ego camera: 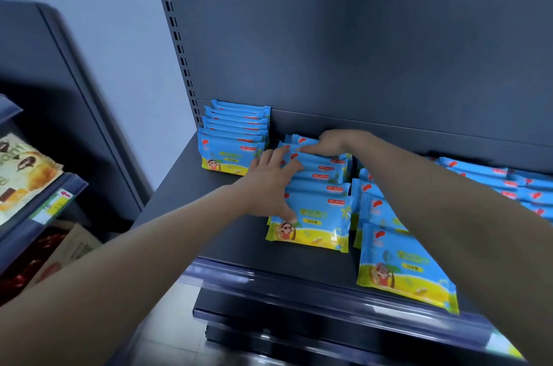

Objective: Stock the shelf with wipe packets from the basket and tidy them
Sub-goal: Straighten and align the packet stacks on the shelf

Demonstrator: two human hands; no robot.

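Note:
Blue and yellow wipe packets stand in rows on a dark shelf (227,234). The middle row (317,210) leans back, front packet facing me. My left hand (269,183) lies spread over that row's left side, fingers on the packet tops and thumb on the front packet. My right hand (329,142) presses flat against the row's rear packets. A tidy row (233,141) stands at the back left. Another row (401,264) sits right of the middle one, partly hidden by my right forearm. The basket is out of view.
More packets (508,183) lie flat at the far right of the shelf. The shelf's back panel (359,51) rises behind the rows. A neighbouring shelf at left holds snack bags (21,171) and a price rail (57,201). Lower shelves (269,320) jut out below.

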